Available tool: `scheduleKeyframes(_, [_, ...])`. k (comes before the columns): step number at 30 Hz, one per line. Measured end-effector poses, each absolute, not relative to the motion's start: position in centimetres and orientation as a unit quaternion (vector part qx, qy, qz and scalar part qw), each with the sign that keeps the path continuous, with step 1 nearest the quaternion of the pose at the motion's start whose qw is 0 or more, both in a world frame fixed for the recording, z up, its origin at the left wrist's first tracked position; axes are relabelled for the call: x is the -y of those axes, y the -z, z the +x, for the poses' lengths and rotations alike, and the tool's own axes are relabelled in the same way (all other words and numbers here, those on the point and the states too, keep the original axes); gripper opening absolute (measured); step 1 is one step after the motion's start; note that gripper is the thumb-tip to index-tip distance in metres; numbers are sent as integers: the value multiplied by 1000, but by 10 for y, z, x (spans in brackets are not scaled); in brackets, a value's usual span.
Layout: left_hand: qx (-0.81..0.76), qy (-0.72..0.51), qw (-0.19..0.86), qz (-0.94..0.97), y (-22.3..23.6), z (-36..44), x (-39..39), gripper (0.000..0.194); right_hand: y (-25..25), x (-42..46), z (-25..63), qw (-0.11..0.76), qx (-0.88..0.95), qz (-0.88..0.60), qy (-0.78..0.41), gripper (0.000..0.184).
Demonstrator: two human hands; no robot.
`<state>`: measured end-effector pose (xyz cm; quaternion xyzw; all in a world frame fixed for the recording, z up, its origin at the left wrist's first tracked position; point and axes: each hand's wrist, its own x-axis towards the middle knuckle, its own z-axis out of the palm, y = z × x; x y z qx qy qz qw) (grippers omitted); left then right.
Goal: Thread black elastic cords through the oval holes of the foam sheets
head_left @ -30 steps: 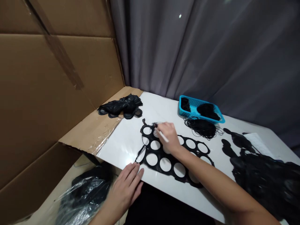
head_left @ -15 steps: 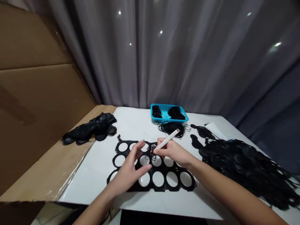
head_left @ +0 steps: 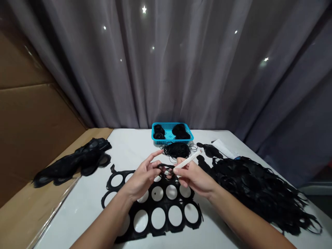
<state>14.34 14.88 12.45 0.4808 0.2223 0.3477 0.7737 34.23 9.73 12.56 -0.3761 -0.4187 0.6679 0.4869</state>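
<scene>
Right hand (head_left: pixel 194 179) pinching a white stick (head_left: pixel 188 159), left hand (head_left: pixel 142 178) right up at a black loop (head_left: pixel 166 168), both above a black sheet (head_left: pixel 158 226) punched with round holes! Tangled black cord (head_left: pixel 176 150) and a blue basket (head_left: pixel 172 133) sit at the white table's (head_left: pixel 77 216) far edge, a black heap (head_left: pixel 259 188) off to the right.

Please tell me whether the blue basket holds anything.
The blue basket is not empty: black coiled bundles lie at its left and right ends, with bare mesh showing between them.
</scene>
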Motion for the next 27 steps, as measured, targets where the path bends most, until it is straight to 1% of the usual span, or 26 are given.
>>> scheduleKeyframes(3, [-170, -395, 817, 384, -139, 152, -150, 64, -133, -104, 347, 502, 381, -315, -709, 47])
scheduleKeyframes(6, [-146, -428, 825, 340, -154, 164, -150, 63, -144, -110, 350, 518, 366, -279, -721, 47])
scheduleKeyframes(11, [-193, -441, 818, 315, -171, 177, -154, 59, -154, -119, 353, 576, 333, -248, -704, 47])
scheduleKeyframes(14, [-227, -423, 815, 325, -173, 178, -156, 59, -152, -122, 354, 567, 333, -245, -713, 46])
scheduleKeyframes(17, [-242, -409, 806, 353, -167, 179, -159, 52, -148, -124, 355, 555, 371, -273, -693, 42])
scheduleKeyframes(20, [-259, -409, 773, 409, -157, 182, -162, 45, -147, -124, 354, 554, 455, -362, -596, 34])
scheduleKeyframes(22, [-268, -410, 737, 465, -149, 184, -163, 50, -148, -122, 353, 540, 503, -433, -517, 29])
scheduleKeyframes(24, [-273, -407, 693, 529, -144, 185, -165, 61, -151, -120, 351, 527, 521, -473, -476, 26])
scheduleKeyframes(26, [-274, -391, 667, 572, -142, 185, -166, 68, -153, -119, 352, 523, 517, -470, -489, 25])
scheduleKeyframes(27, [-274, -379, 668, 579, -142, 184, -166, 68, -153, -119, 353, 525, 509, -456, -508, 24])
